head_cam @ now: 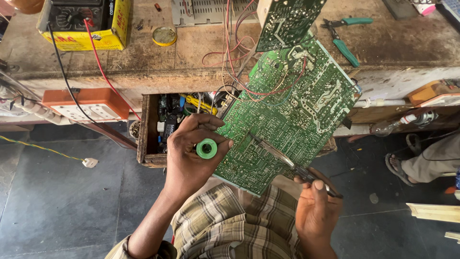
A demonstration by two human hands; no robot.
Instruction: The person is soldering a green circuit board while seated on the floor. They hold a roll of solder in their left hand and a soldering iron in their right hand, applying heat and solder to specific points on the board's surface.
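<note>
A large green circuit board lies tilted over my lap, solder side up, with red and white wires running from it to the bench. My left hand is shut on a small green solder spool at the board's left edge. My right hand grips a soldering iron whose tip rests on the board's lower middle. A second, smaller green board stands above the large one.
A yellow multimeter with red and black leads sits at the bench's far left. A round tin lid, green-handled pliers, an orange-and-white socket box and an open drawer of parts are nearby. Another person's sandalled foot is at right.
</note>
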